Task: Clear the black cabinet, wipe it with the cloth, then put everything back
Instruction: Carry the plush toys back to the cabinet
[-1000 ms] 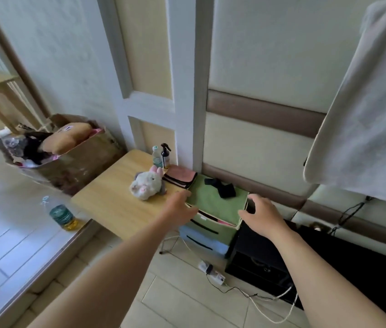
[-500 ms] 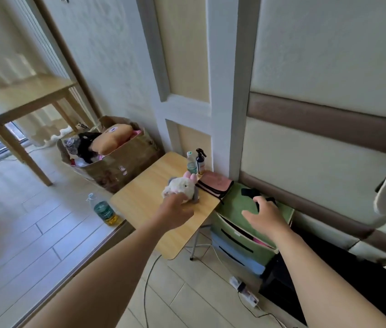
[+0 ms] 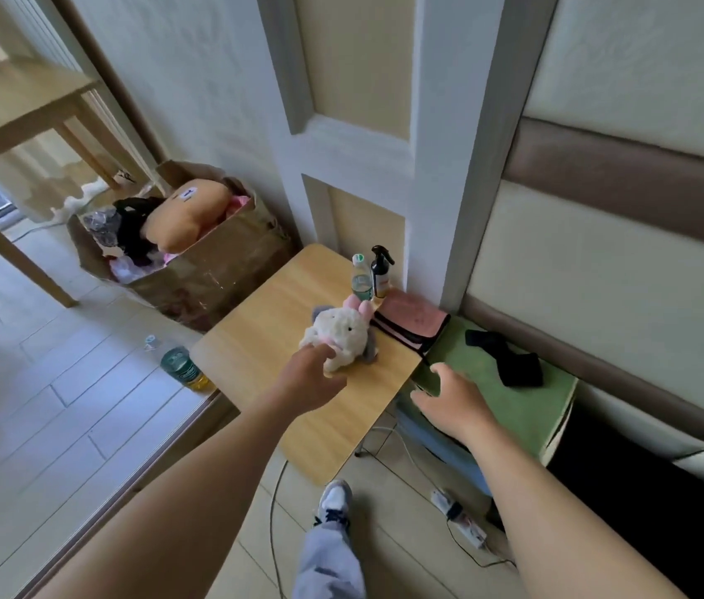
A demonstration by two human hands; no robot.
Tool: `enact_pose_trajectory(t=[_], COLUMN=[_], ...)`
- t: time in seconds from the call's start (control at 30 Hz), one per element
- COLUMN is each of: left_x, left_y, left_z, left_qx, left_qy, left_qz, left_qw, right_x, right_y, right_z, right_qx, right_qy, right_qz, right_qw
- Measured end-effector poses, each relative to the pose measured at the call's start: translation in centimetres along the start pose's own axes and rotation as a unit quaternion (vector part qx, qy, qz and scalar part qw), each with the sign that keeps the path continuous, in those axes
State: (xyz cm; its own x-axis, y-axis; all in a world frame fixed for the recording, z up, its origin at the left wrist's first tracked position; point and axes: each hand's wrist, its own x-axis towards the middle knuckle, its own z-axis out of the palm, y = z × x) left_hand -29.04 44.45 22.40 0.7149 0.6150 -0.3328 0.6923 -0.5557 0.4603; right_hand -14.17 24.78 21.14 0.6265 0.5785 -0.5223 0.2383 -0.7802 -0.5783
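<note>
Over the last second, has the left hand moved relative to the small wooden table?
Yes. The left hand went from the wooden table's edge by the green drawer box leftward to the plush rabbit, and now reaches it.

The left forearm (image 3: 194,490), at the lower left of the frame, and the right forearm (image 3: 536,512), at the lower right, are being shown bare along their whole visible length. The left hand (image 3: 309,380) and right hand (image 3: 449,404) are likewise being shown uncovered. At lower centre, a loose trouser leg (image 3: 328,559) of pale grey-blue cloth is being worn. Just above it in the frame, a white sneaker (image 3: 335,501) is being worn, crossed by dark laces; finer markings are being lost to blur.
</note>
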Motion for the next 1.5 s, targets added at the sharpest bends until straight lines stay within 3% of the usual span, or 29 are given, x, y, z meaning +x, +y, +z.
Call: enact_pose_trajectory(t=[0.33, 0.7, 0.9, 1.13, 1.5], left_x=[18.3, 31.0, 33.2, 33.5, 28.6], left_y=[-11.5, -19.8, -21.2, -21.1, -14.2], left_z=[0.9, 7.7, 11.2, 11.3, 6.8], left_qx=[-0.041, -0.034, -0.069, -0.220, -0.341], left_qy=[-0.108, -0.184, -0.236, -0.259, -0.247], left_qz=[-0.028, -0.100, -0.085, -0.114, -0.054], left_qw=[0.993, 0.977, 0.966, 0.934, 0.905], right_x=[16.0, 28.5, 32.0, 33.7, 27.6], right_y=[-6.9, -7.4, -7.3, -7.2, -7.9], right_z=[10.4, 20.7, 23.5, 25.6, 18.4], right_qx=[0.016, 0.199, 0.281, 0.406, 0.413], right_qy=[-0.052, -0.044, -0.029, -0.034, 0.039], right_qz=[0.126, 0.244, 0.281, 0.317, 0.279], right_qw=[0.990, 0.948, 0.917, 0.856, 0.866])
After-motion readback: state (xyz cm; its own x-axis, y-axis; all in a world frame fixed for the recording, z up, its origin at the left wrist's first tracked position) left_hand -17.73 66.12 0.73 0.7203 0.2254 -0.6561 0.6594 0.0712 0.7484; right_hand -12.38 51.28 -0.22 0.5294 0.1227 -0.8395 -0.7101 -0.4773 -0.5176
